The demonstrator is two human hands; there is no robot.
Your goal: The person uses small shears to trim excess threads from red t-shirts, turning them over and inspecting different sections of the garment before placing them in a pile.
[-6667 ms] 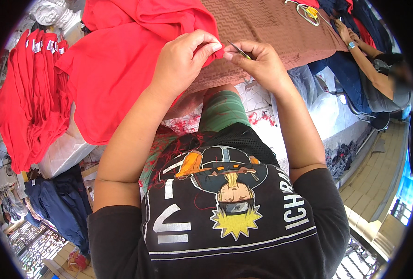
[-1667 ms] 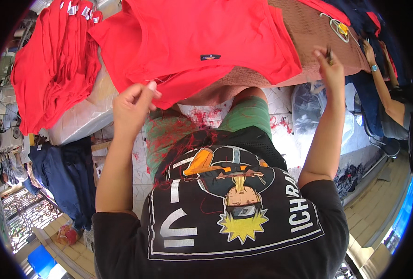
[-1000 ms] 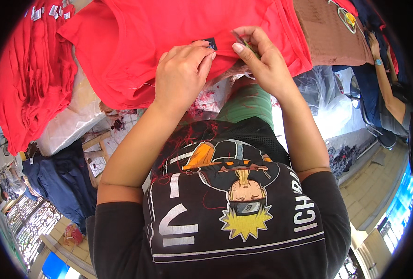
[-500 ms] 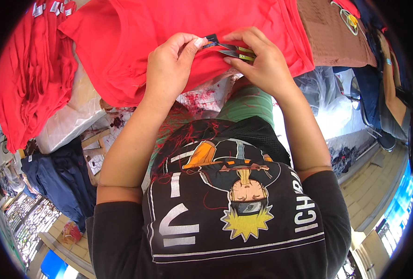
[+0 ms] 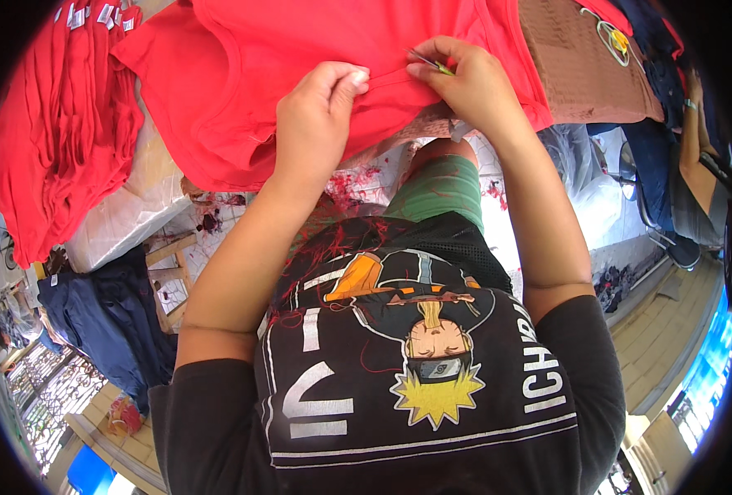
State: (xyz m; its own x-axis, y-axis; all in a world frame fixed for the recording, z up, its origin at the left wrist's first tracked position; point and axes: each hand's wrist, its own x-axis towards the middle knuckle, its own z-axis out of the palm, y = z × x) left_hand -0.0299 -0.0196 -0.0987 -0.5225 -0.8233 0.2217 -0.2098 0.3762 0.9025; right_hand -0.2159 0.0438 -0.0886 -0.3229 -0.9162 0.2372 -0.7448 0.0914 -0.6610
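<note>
A red shirt (image 5: pixel 300 58) lies spread over the table edge in front of me. My left hand (image 5: pixel 316 115) pinches its hem between thumb and fingers. My right hand (image 5: pixel 465 78) holds a small thread snipper (image 5: pixel 426 61) with a yellow-green handle, its tip against the same hem, just right of my left fingers. Loose red threads cling to my black printed shirt below.
A stack of folded red shirts (image 5: pixel 52 124) hangs at the left over a white bag (image 5: pixel 127 219). A brown garment (image 5: pixel 584 70) lies to the right. Dark blue clothes (image 5: pixel 102 313) sit low at the left. Another person's arm (image 5: pixel 696 140) is at the far right.
The shirt was lifted and spread with both hands apart, then my hands came together at the hem. The dark label between my fingers is no longer seen; the snipper now meets the hem.
</note>
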